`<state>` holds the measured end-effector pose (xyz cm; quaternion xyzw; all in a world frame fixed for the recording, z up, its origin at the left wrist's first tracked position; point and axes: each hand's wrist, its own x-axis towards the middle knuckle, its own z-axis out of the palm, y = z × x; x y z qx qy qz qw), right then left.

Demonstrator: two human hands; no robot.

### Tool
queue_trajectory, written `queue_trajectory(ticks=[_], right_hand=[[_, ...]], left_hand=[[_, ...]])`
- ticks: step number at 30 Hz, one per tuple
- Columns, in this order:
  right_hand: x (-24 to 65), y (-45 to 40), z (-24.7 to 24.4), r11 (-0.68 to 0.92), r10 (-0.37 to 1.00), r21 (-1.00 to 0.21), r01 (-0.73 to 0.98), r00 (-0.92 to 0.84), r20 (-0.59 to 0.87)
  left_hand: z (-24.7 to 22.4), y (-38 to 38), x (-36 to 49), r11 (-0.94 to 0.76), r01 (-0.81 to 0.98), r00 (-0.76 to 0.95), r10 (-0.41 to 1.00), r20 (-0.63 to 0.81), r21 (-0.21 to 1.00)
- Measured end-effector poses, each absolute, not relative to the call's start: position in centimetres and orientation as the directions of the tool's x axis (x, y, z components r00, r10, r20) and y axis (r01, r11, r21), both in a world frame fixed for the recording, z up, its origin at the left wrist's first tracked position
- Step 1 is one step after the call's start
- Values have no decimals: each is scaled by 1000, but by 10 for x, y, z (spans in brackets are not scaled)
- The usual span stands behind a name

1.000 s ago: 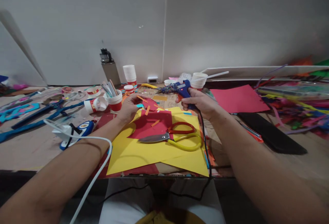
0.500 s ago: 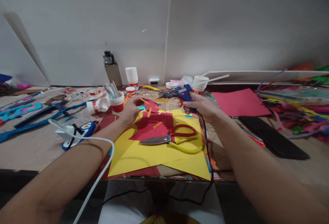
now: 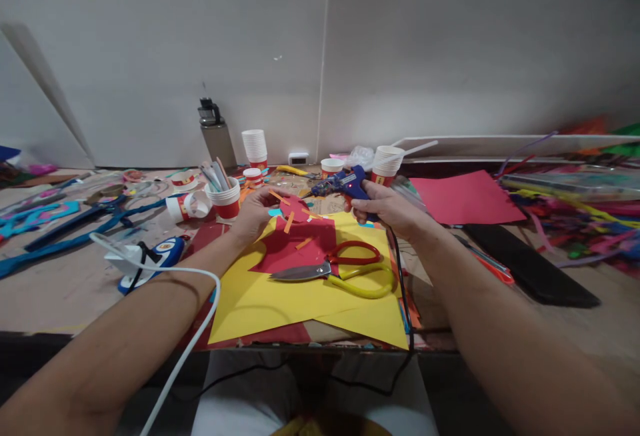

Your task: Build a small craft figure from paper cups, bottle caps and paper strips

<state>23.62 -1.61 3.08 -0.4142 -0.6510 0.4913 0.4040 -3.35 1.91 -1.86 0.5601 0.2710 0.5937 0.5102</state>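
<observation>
My left hand [image 3: 257, 215] is closed on the edge of a small red paper disc [image 3: 295, 210] with orange strips sticking out from its rim. In my right hand [image 3: 383, 206] is a blue glue gun [image 3: 345, 184], its nozzle pointing left, a little above the disc's upper right side and apart from it. The fingers wrap round its handle, and a black cord hangs down from it. Below the hands lie a cut sheet of red paper [image 3: 275, 253] and yellow sheets [image 3: 250, 309]. Scissors [image 3: 303, 273] with red and yellow handles rest on these sheets.
A paper cup of pens [image 3: 227, 201] and a cup stack [image 3: 255, 146] stand behind my left hand. Another cup stack [image 3: 386, 163] is behind the right. A white cable [image 3: 200, 326] crosses my left forearm. Red paper [image 3: 465, 197] and a black slab [image 3: 535, 266] lie to the right.
The glue gun has shifted slightly left, bringing its nozzle nearer the red disc. My left hand keeps hold of the disc, which has barely moved. The whole view has shifted slightly.
</observation>
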Motion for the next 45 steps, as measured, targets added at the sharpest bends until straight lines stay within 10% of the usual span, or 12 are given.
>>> queue_trajectory(ticks=[45], right_hand=[[236,-14,27,159,942,-970,181,-322,94]], left_hand=[[-23,24,-35,-381,-264,180,883,434,886]])
